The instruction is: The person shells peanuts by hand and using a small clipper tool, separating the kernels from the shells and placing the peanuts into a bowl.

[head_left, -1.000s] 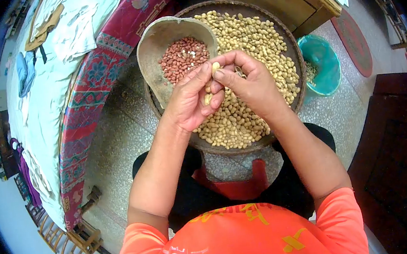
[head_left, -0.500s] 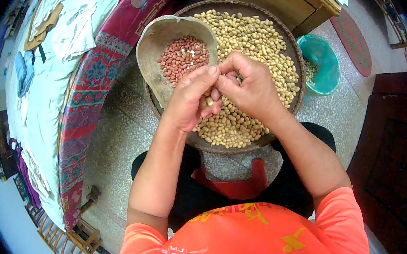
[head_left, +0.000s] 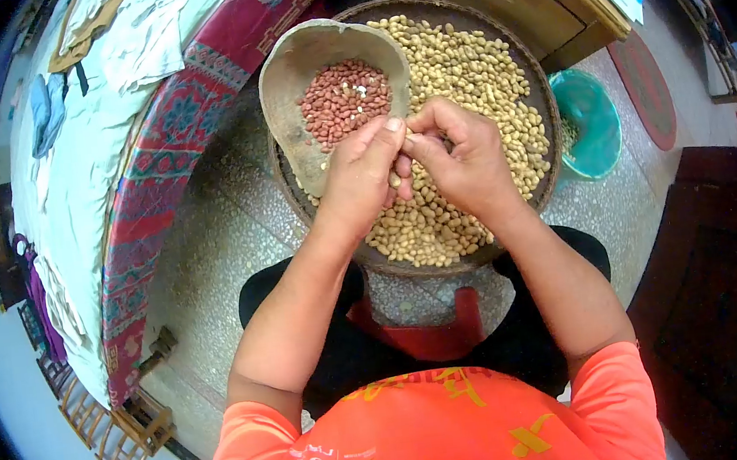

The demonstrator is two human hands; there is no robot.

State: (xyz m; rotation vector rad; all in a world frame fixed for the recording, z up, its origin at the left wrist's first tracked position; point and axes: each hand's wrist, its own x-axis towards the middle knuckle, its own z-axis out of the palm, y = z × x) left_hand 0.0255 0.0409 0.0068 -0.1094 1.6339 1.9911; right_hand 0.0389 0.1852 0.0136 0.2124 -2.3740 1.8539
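Unshelled peanuts (head_left: 468,69) fill much of a round woven tray (head_left: 541,89). On the tray's left side rests a beige scoop-like bowl (head_left: 283,78) holding red shelled peanuts (head_left: 343,104). My left hand (head_left: 369,166) is closed, with pale peanuts showing between its curled fingers. Thumb and forefinger of my right hand (head_left: 460,152) pinch a small peanut at my left thumb tip. Both hands meet above the tray, just right of the bowl's lower edge.
A green bin (head_left: 593,124) stands on the floor right of the tray. A wooden cabinet (head_left: 515,3) is behind it. The bed (head_left: 171,116) with clothes runs along the left. A red stool (head_left: 432,335) shows between my knees.
My hands have shifted slightly right relative to the view, as have the tray and bowl. My right fingers have opened up a little around the pinch at my left thumb.
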